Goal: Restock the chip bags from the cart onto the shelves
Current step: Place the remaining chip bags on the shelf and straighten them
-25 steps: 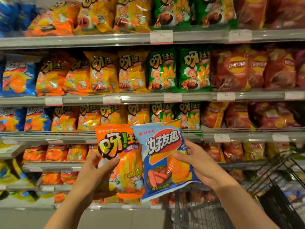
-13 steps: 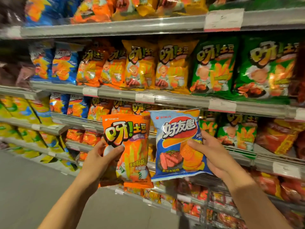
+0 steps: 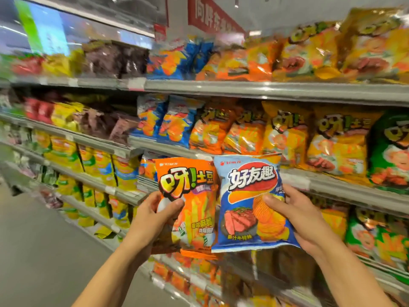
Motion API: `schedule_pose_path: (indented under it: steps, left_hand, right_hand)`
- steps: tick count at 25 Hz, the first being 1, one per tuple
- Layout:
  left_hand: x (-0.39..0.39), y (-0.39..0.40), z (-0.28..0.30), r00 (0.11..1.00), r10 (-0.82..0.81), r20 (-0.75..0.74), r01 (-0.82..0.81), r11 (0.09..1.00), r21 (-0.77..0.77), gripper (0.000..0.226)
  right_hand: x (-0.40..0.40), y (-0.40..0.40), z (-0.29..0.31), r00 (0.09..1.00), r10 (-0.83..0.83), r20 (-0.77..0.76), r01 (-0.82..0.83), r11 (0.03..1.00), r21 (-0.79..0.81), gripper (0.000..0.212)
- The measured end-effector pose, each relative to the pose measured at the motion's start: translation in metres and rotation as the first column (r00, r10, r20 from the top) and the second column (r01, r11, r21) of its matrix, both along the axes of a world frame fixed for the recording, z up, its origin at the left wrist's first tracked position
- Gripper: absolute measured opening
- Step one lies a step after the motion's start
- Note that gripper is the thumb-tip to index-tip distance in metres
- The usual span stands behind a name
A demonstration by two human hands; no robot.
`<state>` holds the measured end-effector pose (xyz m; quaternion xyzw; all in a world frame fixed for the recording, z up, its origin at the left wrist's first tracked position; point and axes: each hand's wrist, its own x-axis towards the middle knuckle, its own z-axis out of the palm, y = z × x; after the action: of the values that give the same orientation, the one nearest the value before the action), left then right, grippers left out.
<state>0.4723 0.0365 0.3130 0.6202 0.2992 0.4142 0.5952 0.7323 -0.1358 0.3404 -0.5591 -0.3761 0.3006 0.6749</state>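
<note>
Orange bag (image 3: 190,202): big "呀!土豆", lower txt "香浓酥脆", rest too small. Blue bag (image 3: 250,202), touching orange bag's right edge: "好友趣" in white, small red brand mark top left, unreadable. Yellow shelf bags (image 3: 340,140) up-right of blue bag: "呀!土豆", blurred. Red sign (image 3: 212,16) high above blue bag: white chars, first looks like "向", rest unclear.

I am looking down a supermarket snack aisle. Long grey metal shelves (image 3: 243,89) run in tiers, each packed with rows of bright chip bags (image 3: 285,138), and pale price tags (image 3: 136,83) sit on their front rails. A red hanging sign (image 3: 212,16) with white characters hangs above the top shelf.
</note>
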Motion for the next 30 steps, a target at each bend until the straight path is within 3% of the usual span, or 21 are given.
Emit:
schedule_pose_path:
  steps: [3, 8, 16, 20, 23, 27, 30]
  left_hand:
    - [-0.04, 0.058, 0.03, 0.999, -0.004, 0.035, 0.001, 0.995, 0.095, 0.022]
    - [-0.097, 0.151, 0.074, 0.995, 0.066, 0.068, -0.077, 0.982, 0.172, 0.043]
    - [-0.117, 0.274, 0.144, 0.965, 0.161, 0.207, -0.22, 0.928, 0.302, 0.035]
    - [-0.113, 0.345, 0.167, 0.919, 0.257, 0.3, -0.349, 0.884, 0.311, 0.034]
    - [-0.111, 0.395, 0.18, 0.921, 0.271, 0.281, -0.357, 0.875, 0.326, 0.041]
    - [-0.105, 0.45, 0.189, 0.916, 0.239, 0.322, -0.339, 0.89, 0.306, 0.044]
    - [-0.1, 0.485, 0.191, 0.922, 0.197, 0.333, -0.299, 0.909, 0.291, 0.041]
  right_hand:
    - [-0.047, 0.054, 0.034, 0.998, 0.034, 0.051, -0.038, 0.996, 0.078, 0.049]
    - [-0.102, 0.142, 0.09, 0.976, -0.004, 0.219, -0.035, 0.984, 0.172, 0.06]
    - [-0.132, 0.276, 0.183, 0.929, -0.031, 0.37, -0.086, 0.951, 0.296, 0.045]
    - [-0.115, 0.359, 0.242, 0.936, -0.156, 0.316, 0.002, 0.899, 0.438, 0.032]
    - [-0.105, 0.427, 0.294, 0.955, -0.192, 0.226, 0.051, 0.857, 0.512, 0.02]
    - [-0.102, 0.519, 0.334, 0.951, -0.273, 0.148, 0.155, 0.83, 0.536, 0.033]
    - [-0.103, 0.574, 0.338, 0.916, -0.362, 0.172, 0.233, 0.829, 0.508, 0.035]
